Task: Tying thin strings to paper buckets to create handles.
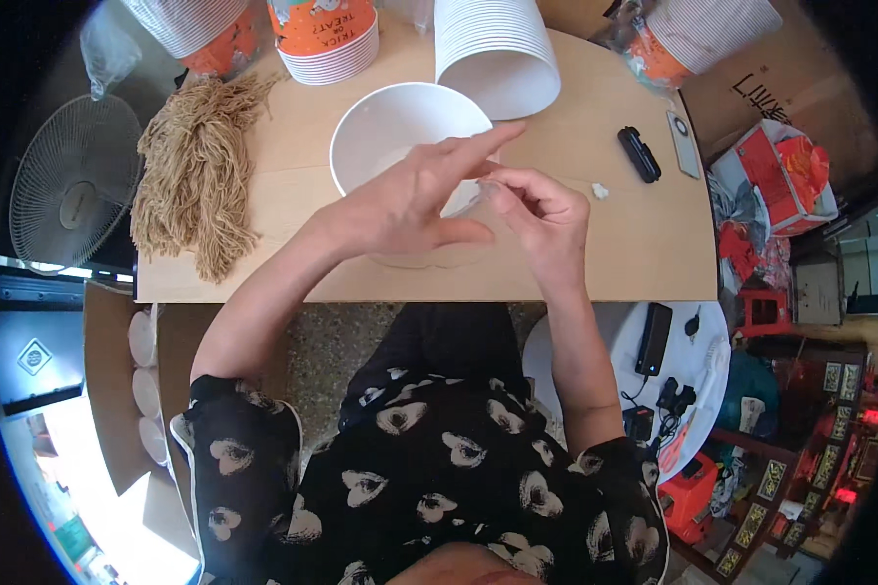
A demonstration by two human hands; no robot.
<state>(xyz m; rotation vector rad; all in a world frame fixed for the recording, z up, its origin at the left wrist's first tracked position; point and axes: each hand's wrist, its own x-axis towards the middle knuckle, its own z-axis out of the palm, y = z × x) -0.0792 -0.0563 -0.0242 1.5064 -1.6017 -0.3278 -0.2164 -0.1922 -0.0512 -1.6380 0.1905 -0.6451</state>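
Note:
Over the near side of a white paper tub [400, 112], my left hand [400, 200] is held with its fingers stretched out and thumb apart; it grips nothing that I can see. My right hand [546, 214] is beside its fingertips, with thumb and forefinger pinched together. A small pale, see-through bit shows at that pinch, too small to name. Behind the hands, the tub stands with its open mouth turned up toward me. A bundle of tan yarn strands [200, 166] lies to the left of it.
A nested stack of white tubs [498, 58] lies behind. Orange-printed tubs [327, 39] stand at the back. On the right are a black oblong case [639, 154], a slim pale device [683, 143] and a white scrap [600, 191]. A fan [76, 185] stands left of the table.

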